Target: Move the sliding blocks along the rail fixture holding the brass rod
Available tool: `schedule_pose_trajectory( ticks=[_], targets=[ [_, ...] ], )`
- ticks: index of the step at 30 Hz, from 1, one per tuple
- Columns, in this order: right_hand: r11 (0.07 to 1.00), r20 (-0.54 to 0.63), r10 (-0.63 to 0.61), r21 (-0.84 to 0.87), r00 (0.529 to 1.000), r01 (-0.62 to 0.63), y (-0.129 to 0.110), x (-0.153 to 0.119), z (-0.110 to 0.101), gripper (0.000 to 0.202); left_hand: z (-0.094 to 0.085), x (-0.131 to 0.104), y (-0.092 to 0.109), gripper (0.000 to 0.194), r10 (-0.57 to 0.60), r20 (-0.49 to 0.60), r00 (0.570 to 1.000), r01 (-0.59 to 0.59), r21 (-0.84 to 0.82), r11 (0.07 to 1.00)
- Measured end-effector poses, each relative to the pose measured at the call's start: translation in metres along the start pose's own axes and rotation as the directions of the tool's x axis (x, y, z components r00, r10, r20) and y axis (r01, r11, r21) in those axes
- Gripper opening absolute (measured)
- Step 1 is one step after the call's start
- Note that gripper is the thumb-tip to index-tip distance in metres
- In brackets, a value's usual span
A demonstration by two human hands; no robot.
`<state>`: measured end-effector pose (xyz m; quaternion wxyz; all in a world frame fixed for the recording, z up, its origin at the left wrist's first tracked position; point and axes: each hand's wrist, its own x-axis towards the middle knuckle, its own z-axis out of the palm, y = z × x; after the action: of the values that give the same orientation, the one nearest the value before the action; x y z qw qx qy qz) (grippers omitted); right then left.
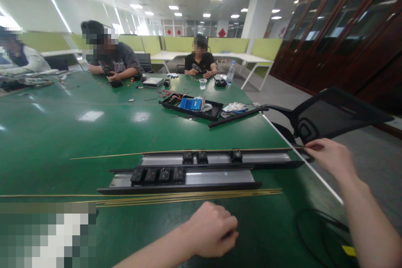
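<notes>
Rod (163, 151) in the head view I monitor remotely lies along the twelve o'clock edge of the far rail (218, 159); the right hand (331, 158) at three o'clock seems to pinch its end. At five, the left hand (215, 229) is loosely curled, apparently holding nothing. Black blocks (150, 175) already sit there and on the near rail (216, 177); other rods (176, 197) lie loose at six, apparently unused. Print on the blue bundle (187, 104) and bottle (231, 75) is unreadable.

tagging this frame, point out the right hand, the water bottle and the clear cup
right hand (332, 157), head view, back of the hand
water bottle (230, 75), head view, middle of its body
clear cup (203, 85), head view, front wall
</notes>
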<state>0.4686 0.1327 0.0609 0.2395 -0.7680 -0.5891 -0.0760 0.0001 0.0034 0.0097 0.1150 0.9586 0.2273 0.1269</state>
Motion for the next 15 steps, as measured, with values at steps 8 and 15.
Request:
schedule_pose_trajectory(
  ticks=[8,15],
  targets=[
    [0.997,-0.083,0.079,-0.02,0.993,-0.081,0.014,-0.002,0.001,0.033,0.002,0.0,-0.001,0.018,0.005,0.01,1.0,-0.005,-0.003,1.0],
    [0.984,-0.143,0.142,-0.09,0.979,-0.156,0.021,-0.006,0.002,0.043,0.002,0.001,-0.001,0.019,-0.007,0.003,1.0,0.007,-0.003,1.0]
  ],
)
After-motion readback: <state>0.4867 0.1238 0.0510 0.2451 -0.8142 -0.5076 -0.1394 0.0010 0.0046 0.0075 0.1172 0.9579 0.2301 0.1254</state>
